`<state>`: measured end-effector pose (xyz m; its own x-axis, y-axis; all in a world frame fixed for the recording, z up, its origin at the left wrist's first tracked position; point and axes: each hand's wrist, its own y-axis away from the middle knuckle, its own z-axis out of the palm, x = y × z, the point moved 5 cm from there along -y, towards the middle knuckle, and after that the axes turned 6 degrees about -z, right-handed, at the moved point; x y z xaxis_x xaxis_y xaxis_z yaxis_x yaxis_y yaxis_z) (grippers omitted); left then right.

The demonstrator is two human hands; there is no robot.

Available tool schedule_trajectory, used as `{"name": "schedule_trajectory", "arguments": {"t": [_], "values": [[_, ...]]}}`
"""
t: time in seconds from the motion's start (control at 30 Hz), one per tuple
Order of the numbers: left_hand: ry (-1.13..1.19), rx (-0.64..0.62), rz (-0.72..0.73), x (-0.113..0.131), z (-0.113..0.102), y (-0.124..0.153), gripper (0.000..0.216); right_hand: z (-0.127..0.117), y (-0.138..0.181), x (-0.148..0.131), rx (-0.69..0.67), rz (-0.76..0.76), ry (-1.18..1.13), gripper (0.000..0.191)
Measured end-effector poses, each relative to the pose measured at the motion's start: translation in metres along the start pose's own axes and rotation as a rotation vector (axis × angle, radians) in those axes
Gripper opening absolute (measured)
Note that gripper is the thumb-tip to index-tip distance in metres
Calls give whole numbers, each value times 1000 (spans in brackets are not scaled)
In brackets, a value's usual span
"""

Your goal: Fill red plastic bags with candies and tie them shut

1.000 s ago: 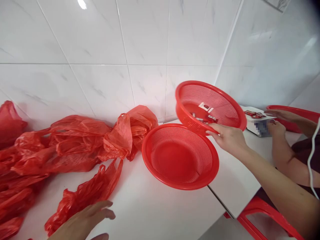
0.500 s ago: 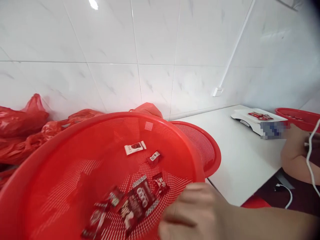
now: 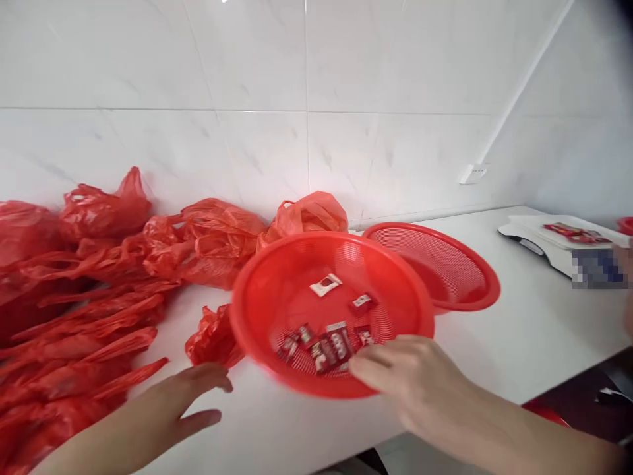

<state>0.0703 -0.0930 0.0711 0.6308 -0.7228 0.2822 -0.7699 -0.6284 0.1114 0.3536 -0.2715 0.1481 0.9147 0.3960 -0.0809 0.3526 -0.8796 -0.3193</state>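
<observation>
My right hand (image 3: pixel 420 389) grips the near rim of a red mesh basket (image 3: pixel 277 290) and holds it tilted just above the white table (image 3: pixel 519 330). Several small red and white candy packets (image 3: pixel 329 340) lie in its bottom. A second, empty red basket (image 3: pixel 445 264) rests on the table right behind it. My left hand (image 3: pixel 168 412) hovers open, fingers spread, over the table's near left, close to a crumpled red plastic bag (image 3: pixel 212 336).
Many red plastic bags (image 3: pixel 99 284) are heaped along the tiled wall at the left. A white scale (image 3: pixel 558 241) with red packets on it stands at the far right. A wall socket (image 3: pixel 472 173) sits above the table.
My right hand carried the packet-filled basket from the right over the empty basket, past the camera, down toward the table's front. The view swung left; the other person's arms left view.
</observation>
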Motion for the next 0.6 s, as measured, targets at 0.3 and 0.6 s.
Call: {"name": "schedule_trajectory", "arguments": {"t": [0.3,0.6], "values": [[-365,383,-313,-10,-40,-50,44,33,26,89,-148,424,355,36],[-199,203,-421,-37,-27,-70,28,54,-27,94,240,290,208,41]]}}
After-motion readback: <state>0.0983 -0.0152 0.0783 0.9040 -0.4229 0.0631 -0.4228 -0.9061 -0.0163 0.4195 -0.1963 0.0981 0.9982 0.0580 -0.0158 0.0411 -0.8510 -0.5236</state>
